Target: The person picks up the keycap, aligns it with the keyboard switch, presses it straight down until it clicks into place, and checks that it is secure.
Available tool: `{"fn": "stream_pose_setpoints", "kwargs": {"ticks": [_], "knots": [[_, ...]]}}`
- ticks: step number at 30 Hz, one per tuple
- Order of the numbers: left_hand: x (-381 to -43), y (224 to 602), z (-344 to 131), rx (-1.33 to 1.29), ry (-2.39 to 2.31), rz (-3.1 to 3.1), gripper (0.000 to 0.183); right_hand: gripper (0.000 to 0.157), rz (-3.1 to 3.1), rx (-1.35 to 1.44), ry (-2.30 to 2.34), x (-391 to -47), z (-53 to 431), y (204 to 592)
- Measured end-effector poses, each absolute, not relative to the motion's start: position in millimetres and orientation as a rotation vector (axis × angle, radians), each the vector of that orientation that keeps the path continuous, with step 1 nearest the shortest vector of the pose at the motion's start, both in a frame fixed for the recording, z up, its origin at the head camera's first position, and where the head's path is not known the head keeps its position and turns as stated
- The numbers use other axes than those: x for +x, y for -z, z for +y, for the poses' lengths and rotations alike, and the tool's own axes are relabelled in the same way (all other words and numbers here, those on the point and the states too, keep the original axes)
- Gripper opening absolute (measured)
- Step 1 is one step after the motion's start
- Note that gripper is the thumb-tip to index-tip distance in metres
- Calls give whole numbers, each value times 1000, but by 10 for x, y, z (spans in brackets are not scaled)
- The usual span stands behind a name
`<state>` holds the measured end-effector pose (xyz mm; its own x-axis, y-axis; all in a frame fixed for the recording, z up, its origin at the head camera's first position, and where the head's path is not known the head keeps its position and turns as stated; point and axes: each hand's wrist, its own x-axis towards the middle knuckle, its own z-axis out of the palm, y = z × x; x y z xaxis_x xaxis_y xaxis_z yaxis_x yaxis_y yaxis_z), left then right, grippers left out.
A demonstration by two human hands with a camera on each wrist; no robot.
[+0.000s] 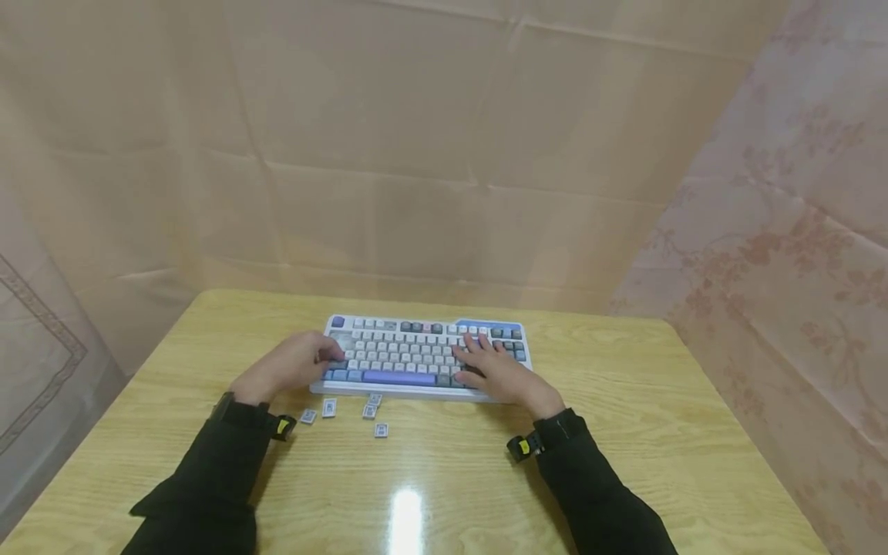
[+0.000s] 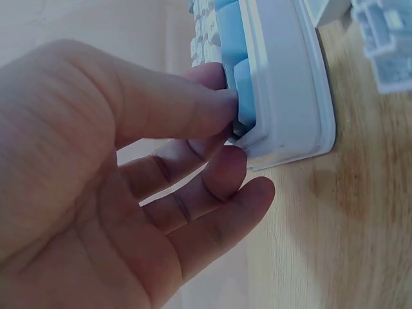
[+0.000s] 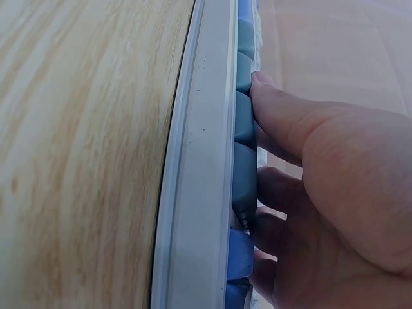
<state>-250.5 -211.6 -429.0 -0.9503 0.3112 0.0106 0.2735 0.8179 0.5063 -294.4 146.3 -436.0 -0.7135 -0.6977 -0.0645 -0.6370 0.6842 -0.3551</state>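
A white-framed keyboard (image 1: 416, 392) with white, grey and blue keys and a long purple space bar (image 1: 398, 378) lies near the back of the wooden table. At its left end, my left hand (image 1: 294, 362) pinches a keycap between thumb and forefinger; the fingers largely hide it. In the left wrist view, the thumb (image 2: 215, 111) presses beside a light blue key (image 2: 244, 93) at the corner. My right hand (image 1: 506, 376) rests on the keyboard's right part with fingers spread. Its thumb (image 3: 273, 106) touches the dark grey keys (image 3: 244, 119) along the front row.
Several loose keycaps (image 1: 329, 408) lie on the table (image 1: 458, 478) before the keyboard's left half; one (image 1: 381, 430) sits closest to me. A beige cloth (image 1: 388, 154) hangs behind the table, and a flowered cloth (image 1: 791, 231) hangs on the right.
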Motion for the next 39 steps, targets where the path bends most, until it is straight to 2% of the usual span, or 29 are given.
{"fn": "stream_pose_setpoints", "kwargs": {"ticks": [11, 24, 30, 39], "knots": [[-2485, 4286, -2164, 558, -846, 2884, 20, 57, 2710, -1087, 446, -2936, 1475, 4371], [-2383, 4176, -2265, 490, -847, 2831, 30, 57, 2712, -1097, 472, -2935, 1492, 4367], [-2370, 4167, -2278, 430, -858, 2807, 43, 57, 2710, -1098, 473, -2935, 1489, 4369], [-2331, 4092, -2176, 498, -811, 2811, 31, 57, 2710, -1107, 472, -2953, 1482, 4373]]}}
